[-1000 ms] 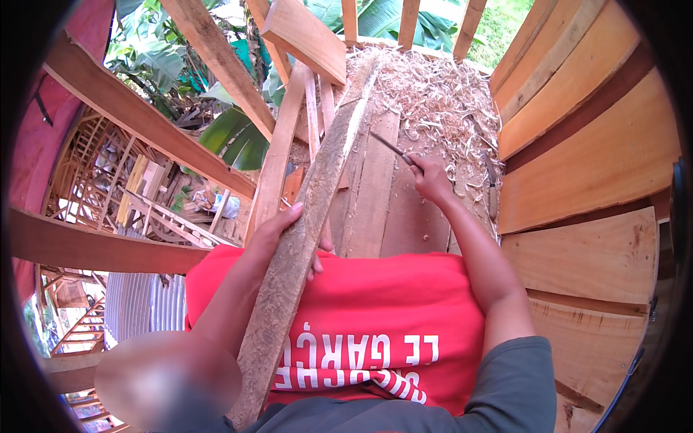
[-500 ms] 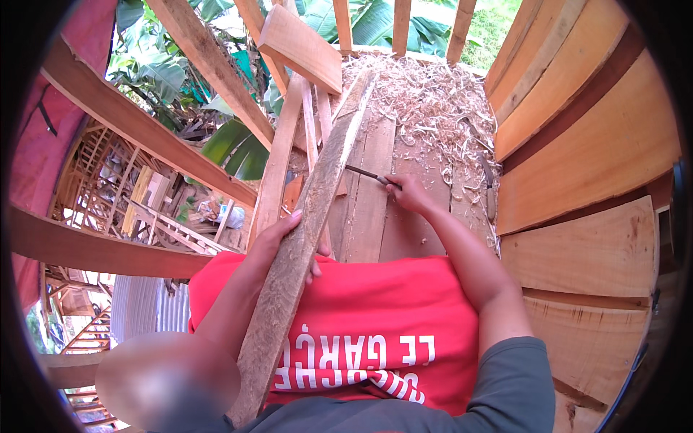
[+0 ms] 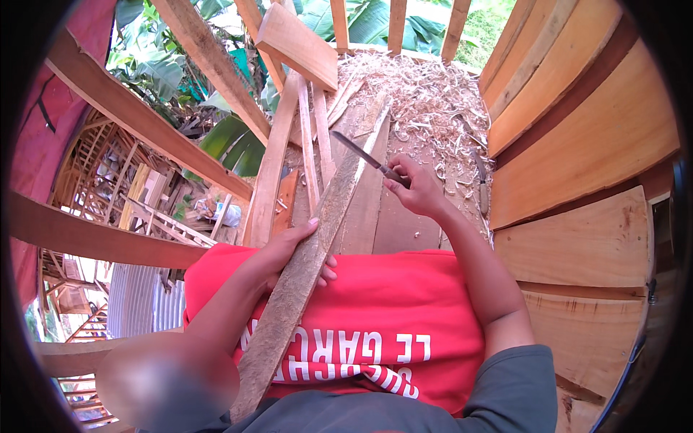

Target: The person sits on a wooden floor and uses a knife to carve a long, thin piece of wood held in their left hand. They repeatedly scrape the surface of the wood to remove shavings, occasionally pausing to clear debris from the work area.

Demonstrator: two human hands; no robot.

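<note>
A long rough-edged wooden plank (image 3: 307, 267) slants across my lap, its lower end close to my body and its upper end pointing away to the right. My left hand (image 3: 289, 249) grips it near the middle, thumb on the near side and fingertips showing past the right edge. My right hand (image 3: 415, 189) is closed around the handle of a knife (image 3: 361, 151). The dark blade points up and left, crossing in front of the plank's pale cut edge; whether it touches the wood I cannot tell. A red cloth (image 3: 390, 296) with white lettering covers my lap.
Curly wood shavings (image 3: 426, 94) cover the far floorboards. A tool with a wooden handle (image 3: 484, 195) lies by the right wall of boards (image 3: 570, 180). A thick timber block (image 3: 297, 47) and upright planks (image 3: 278, 159) stand ahead left. Open framing (image 3: 144, 126) runs along the left.
My right hand has risen with the knife, whose blade now crosses in front of the plank. The plank's far end has swung slightly right and down, and my left hand has moved right with it.
</note>
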